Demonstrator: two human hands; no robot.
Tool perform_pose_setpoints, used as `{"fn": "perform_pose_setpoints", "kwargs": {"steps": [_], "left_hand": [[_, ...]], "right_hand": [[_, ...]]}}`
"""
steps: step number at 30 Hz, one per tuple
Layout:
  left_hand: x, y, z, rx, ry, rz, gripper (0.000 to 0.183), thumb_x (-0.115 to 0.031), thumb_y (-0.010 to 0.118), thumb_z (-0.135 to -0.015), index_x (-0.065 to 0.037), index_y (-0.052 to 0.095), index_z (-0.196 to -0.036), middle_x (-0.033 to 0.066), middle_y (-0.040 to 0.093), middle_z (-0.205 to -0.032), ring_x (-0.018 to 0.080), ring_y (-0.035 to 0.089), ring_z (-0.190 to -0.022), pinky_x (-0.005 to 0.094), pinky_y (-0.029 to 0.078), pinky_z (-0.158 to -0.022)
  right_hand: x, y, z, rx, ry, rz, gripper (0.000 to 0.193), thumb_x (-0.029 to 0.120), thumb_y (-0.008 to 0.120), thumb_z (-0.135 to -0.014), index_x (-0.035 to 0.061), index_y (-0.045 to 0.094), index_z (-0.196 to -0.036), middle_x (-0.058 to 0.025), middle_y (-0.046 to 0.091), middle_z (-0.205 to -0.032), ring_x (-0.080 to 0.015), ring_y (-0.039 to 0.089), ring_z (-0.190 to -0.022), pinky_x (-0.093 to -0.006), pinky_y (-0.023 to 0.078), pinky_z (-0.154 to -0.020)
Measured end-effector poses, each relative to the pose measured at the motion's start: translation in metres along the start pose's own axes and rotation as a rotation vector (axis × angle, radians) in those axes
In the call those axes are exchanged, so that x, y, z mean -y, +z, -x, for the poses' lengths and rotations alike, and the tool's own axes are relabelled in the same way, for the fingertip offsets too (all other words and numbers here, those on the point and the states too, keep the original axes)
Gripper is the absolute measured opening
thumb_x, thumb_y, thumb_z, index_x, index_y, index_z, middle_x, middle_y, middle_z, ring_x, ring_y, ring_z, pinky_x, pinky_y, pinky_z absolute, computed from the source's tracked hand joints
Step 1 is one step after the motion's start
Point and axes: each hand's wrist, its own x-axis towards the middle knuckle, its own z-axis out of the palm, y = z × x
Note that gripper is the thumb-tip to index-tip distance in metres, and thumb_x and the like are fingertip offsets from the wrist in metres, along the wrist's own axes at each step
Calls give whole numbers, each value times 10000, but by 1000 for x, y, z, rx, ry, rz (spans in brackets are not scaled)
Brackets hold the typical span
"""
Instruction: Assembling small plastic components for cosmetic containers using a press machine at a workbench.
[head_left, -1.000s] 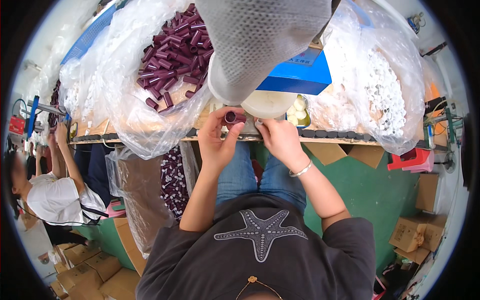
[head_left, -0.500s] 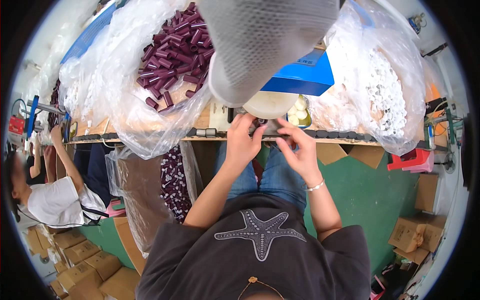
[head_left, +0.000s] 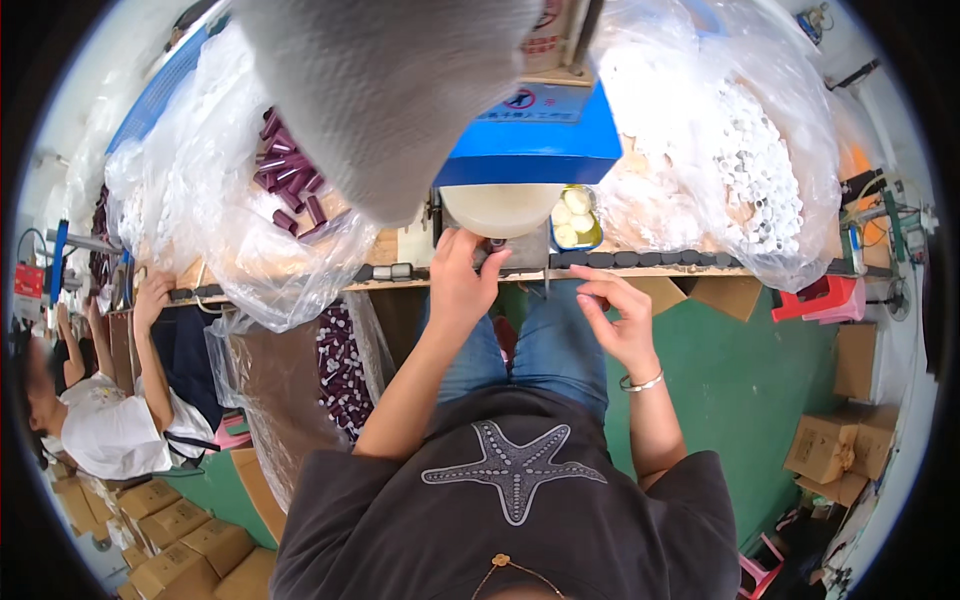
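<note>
My left hand (head_left: 462,280) is closed at the bench edge, below the rounded cream part of a blue-housed machine (head_left: 530,150). Between its thumb and fingers shows the end of a small dark maroon tube (head_left: 497,243). Most of that tube is hidden by the fingers. My right hand (head_left: 622,318) hovers just off the bench edge to the right, thumb and fingers apart, with nothing visible in it. Past its fingertips stands a small tray of round cream pieces (head_left: 577,217). Left of the machine, loose maroon tubes (head_left: 287,170) are heaped in clear plastic.
Small white caps (head_left: 760,170) lie in plastic on the right of the bench. A lined box of maroon pieces with white ends (head_left: 343,370) stands below the bench at left. A blurred white textured sheet (head_left: 375,90) hangs across the upper view. Another person (head_left: 120,420) works at far left.
My right hand has drawn away from my left hand, to the right and lower. The view has shifted, with the white sheet now further left and covering much of the tube heap.
</note>
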Motion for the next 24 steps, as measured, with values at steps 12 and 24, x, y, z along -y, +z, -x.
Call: {"fn": "perform_pose_setpoints", "kwargs": {"steps": [12,24], "left_hand": [[10,-1,1,-5,-18,-20,319,-27,752,-708,-8,601,-988,98,565,-784,226,499,-652,332,432,-606],[1,0,1,-36,12,23,262,-25,745,-720,-27,602,-939,78,566,-777,218,508,-667,333,419,-593]], "right_hand": [[-159,-218,-67,-566,300,710,197,159,682,-795,-1,660,-907,-164,691,-812,-286,681,-726,-356,524,-680],[-89,-138,-92,-344,161,209,204,111,720,-814,-4,652,-970,-103,687,-825,-141,659,-722,-267,526,-674]]}}
